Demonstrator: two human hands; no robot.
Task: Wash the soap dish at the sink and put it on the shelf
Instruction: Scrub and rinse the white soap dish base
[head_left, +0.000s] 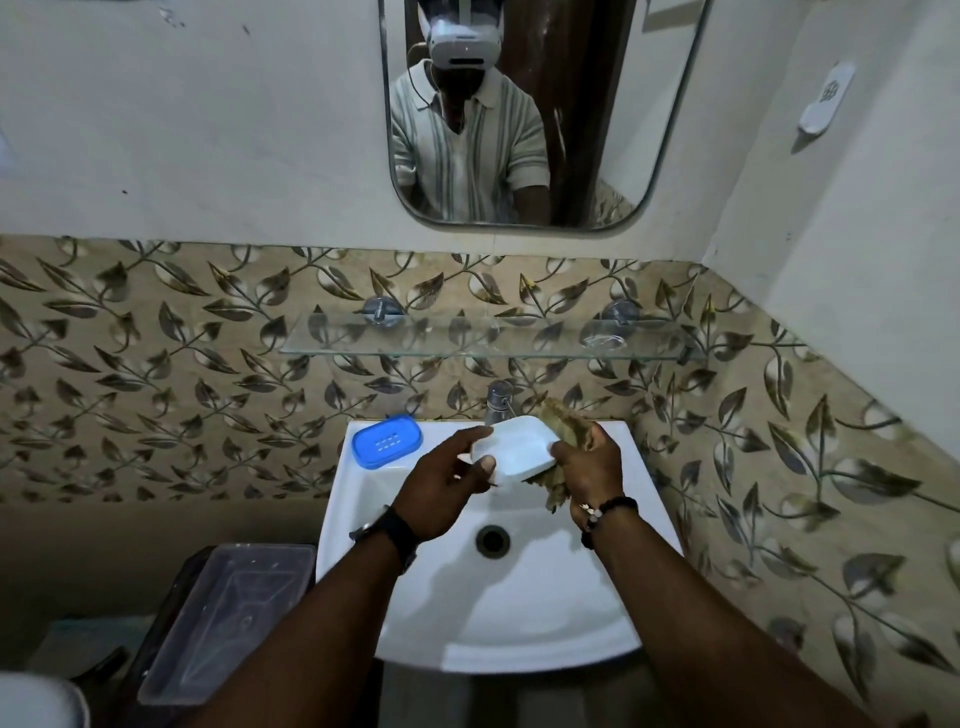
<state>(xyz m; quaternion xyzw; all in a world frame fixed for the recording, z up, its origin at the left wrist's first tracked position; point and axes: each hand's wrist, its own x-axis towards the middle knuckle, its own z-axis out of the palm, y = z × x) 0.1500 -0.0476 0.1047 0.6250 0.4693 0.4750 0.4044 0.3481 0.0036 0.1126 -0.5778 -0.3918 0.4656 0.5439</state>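
A white soap dish (519, 449) is held over the white sink (498, 597), just in front of the tap (497, 402). My left hand (441, 488) grips its left end, thumb on top. My right hand (587, 462) holds a brownish scrubbing cloth (558, 415) pressed against the dish's right end and underside. The blue slotted part of the soap dish (387, 441) lies on the sink's back left corner. A glass shelf (488, 340) hangs on the tiled wall above the tap.
A clear plastic container (228, 618) sits on a dark stand left of the sink. A mirror (519, 114) hangs above the shelf. A small clear item (602, 340) rests on the shelf's right side. A white holder (826, 104) is on the right wall.
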